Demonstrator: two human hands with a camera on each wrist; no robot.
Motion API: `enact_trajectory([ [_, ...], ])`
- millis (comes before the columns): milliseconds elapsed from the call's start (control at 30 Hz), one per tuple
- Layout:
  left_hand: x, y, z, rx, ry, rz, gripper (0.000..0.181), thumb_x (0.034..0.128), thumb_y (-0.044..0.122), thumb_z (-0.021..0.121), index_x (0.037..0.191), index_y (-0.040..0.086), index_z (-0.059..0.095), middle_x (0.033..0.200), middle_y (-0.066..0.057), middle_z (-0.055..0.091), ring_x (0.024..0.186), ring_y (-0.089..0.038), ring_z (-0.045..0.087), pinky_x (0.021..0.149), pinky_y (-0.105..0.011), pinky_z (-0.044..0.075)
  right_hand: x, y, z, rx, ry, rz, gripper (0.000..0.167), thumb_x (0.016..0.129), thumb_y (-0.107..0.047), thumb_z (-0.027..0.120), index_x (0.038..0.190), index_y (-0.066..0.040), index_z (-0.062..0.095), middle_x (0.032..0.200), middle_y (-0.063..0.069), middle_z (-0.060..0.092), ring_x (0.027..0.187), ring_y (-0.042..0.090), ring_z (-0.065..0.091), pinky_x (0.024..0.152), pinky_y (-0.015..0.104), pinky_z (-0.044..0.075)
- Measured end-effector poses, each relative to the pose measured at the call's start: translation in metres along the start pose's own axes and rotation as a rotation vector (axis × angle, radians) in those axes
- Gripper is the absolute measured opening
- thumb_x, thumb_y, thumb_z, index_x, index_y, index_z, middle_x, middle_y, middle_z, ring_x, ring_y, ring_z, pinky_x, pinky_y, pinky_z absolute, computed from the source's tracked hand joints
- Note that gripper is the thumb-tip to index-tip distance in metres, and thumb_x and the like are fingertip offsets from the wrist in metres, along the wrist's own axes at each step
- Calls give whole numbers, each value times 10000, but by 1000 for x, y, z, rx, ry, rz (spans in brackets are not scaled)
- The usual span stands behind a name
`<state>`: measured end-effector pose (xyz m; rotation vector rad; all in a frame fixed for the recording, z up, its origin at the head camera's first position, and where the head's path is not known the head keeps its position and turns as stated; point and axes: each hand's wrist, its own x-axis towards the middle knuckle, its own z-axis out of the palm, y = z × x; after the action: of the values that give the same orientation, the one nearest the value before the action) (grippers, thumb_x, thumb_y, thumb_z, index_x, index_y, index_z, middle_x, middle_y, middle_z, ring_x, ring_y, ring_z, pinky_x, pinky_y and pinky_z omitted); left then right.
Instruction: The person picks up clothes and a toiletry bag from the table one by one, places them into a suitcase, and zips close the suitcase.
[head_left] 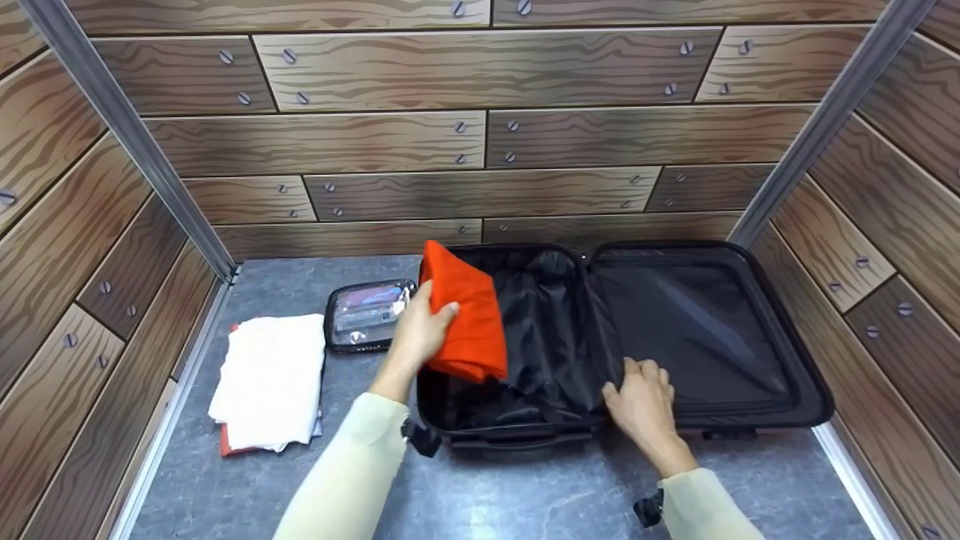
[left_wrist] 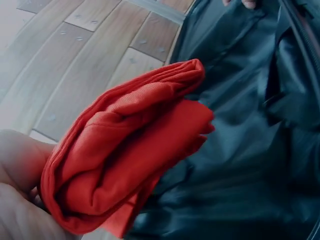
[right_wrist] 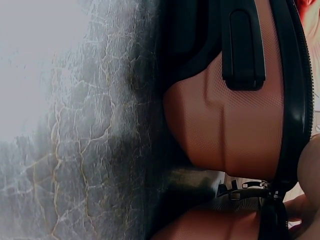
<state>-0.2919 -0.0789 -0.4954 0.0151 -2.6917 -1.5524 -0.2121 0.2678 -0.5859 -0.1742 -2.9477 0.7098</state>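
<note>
The left hand (head_left: 426,324) holds a folded red cloth (head_left: 466,315) by its left side, with the thumb lying on the upper face and the other fingers mostly hidden behind the cloth. In the middle of the head picture, this cloth is held tilted above the left half of a suitcase (head_left: 517,433), which lies open with black lining. The left wrist picture shows several soft layers at the cloth's edge. The right hand (head_left: 641,394), right of the centre and lower, touches the suitcase near the joint of the two halves; its fingers are bent, but I cannot tell if they grip the edge. Just left of the suitcase lies a black-edged pouch (head_left: 364,334) with a transparent window. Farther left is a white cloth (head_left: 274,375), with some reddish fabric (head_left: 228,442) showing from under it, on the grey marbled surface (head_left: 510,495).
</note>
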Motion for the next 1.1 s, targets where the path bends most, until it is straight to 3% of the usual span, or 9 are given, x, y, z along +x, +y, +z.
enact_trajectory([
  [267, 7, -19, 39, -266, -44, -107, 630, 1046, 171, 637, 1627, 129, 398, 1544, -173, 548, 1383, -328, 537, 1200, -484, 394, 0, -3, 1, 8, 0, 5, 629, 987, -229, 654, 1472, 138, 495, 1385, 344, 503, 1282, 523, 437, 1086, 671, 335],
  [400, 8, -33, 51, -303, -48, -160, 625, 1061, 165, 611, 1640, 157, 376, 1566, -170, 526, 1392, -334, 523, 1197, -489, 392, 0, -4, 2, 10, 2, 4, 633, 984, -231, 652, 1471, 141, 496, 1389, 340, 505, 1289, 522, 433, 1087, 664, 333],
  [567, 9, -44, 57, -284, -21, -213, 616, 1067, 133, 580, 1639, 113, 352, 1562, -199, 522, 1416, -352, 506, 1209, -489, 378, 0, -5, 1, 7, 8, 4, 630, 982, -231, 656, 1467, 140, 501, 1384, 339, 511, 1290, 523, 434, 1084, 659, 334],
  [667, 9, -47, 59, -206, -16, -258, 637, 1068, 130, 557, 1637, 40, 287, 1546, -253, 521, 1427, -378, 504, 1212, -482, 380, -1, -4, 1, 2, 10, 8, 628, 983, -230, 659, 1468, 137, 502, 1383, 336, 512, 1287, 522, 437, 1084, 658, 335],
  [767, 9, -46, 60, -65, -25, -290, 692, 1061, 143, 549, 1627, -49, 200, 1498, -321, 540, 1405, -415, 529, 1197, -483, 405, -1, -3, 0, -1, 13, 10, 627, 981, -230, 661, 1466, 136, 504, 1380, 335, 515, 1286, 523, 439, 1084, 658, 336],
  [967, 8, -44, 65, 228, -8, -241, 744, 987, 79, 582, 1573, -161, 193, 1235, -373, 678, 1197, -471, 666, 1062, -528, 512, -1, -2, 0, 2, 12, 13, 627, 980, -231, 664, 1464, 135, 508, 1374, 334, 514, 1285, 524, 439, 1084, 655, 335],
  [1100, 9, -45, 71, 287, -5, -237, 802, 961, 47, 590, 1627, -98, 166, 1353, -359, 613, 1215, -471, 646, 1087, -526, 500, -1, -2, 0, 0, 11, 17, 627, 981, -230, 660, 1466, 135, 505, 1378, 337, 512, 1292, 527, 437, 1088, 658, 336],
])
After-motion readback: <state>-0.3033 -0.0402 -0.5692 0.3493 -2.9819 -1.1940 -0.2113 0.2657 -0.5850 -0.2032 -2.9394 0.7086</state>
